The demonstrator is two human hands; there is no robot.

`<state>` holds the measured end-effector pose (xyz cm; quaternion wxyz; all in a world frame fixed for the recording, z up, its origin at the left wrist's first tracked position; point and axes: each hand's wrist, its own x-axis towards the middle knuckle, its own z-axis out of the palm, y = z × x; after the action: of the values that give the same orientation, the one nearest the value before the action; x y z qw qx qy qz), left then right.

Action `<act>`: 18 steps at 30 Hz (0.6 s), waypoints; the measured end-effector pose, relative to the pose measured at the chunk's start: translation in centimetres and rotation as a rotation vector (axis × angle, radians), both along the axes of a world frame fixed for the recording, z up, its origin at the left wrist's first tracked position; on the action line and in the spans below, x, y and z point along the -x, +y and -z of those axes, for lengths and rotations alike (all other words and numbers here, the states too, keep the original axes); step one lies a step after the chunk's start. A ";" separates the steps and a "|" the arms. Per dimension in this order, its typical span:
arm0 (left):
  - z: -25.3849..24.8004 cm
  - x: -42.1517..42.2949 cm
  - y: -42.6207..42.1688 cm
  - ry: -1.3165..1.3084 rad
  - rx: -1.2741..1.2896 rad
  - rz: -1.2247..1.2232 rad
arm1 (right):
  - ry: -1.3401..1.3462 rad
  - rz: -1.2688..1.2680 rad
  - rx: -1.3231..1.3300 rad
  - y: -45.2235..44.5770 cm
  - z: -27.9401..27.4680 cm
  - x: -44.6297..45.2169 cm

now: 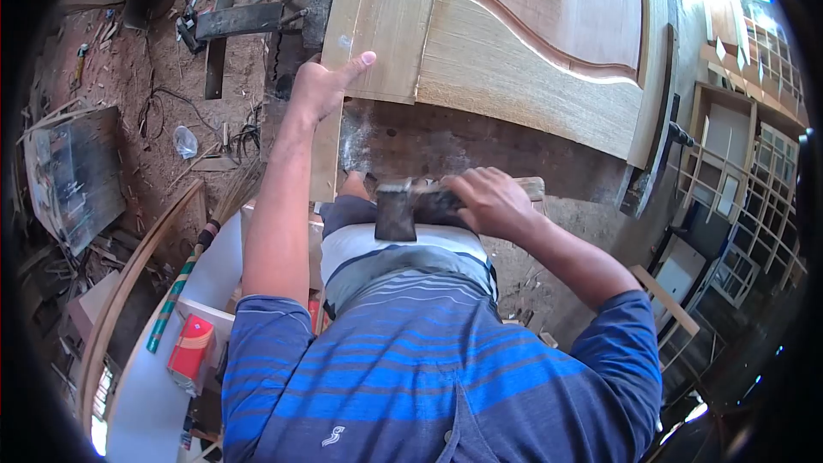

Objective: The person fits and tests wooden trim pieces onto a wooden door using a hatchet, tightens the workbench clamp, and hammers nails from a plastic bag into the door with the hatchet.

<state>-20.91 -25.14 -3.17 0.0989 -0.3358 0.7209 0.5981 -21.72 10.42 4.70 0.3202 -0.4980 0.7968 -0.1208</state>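
Note:
My left hand [324, 90] grips the left edge of a pale wooden panel door [523, 77], its thumb lying on top and its other fingers mostly hidden at the side. The door has a carved, curved moulding around a raised panel and lies on a dark, dusty workbench [429, 139]. In front of my waist, my right hand [493, 201] is closed round the handle of a hatchet [396, 213]. The hatchet's dark metal head points left, with its blade downward, apart from the door.
A metal clamp [244, 21] stands left of the door, and a long clamp bar [656, 137] runs along its right side. Wood scraps litter the ground at left. A red box [192, 345] and a broom [184, 279] are near my left arm. Window frames [729, 189] lean at right.

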 end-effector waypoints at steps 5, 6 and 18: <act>0.1 -0.2 0.2 0.031 -0.008 -0.026 | 0.053 0.130 -0.230 0.2 -0.4 5.5; 0.5 -0.4 0.6 0.029 -0.012 -0.029 | 0.255 0.269 -0.099 0.8 -1.1 6.4; -0.9 -0.3 0.8 0.032 -0.009 -0.052 | 0.056 0.442 0.079 5.2 1.4 4.2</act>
<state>-20.58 -24.38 -2.28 0.0732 -0.3442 0.7108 0.6090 -25.96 15.59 3.27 0.2437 -0.3265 0.8899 -0.2053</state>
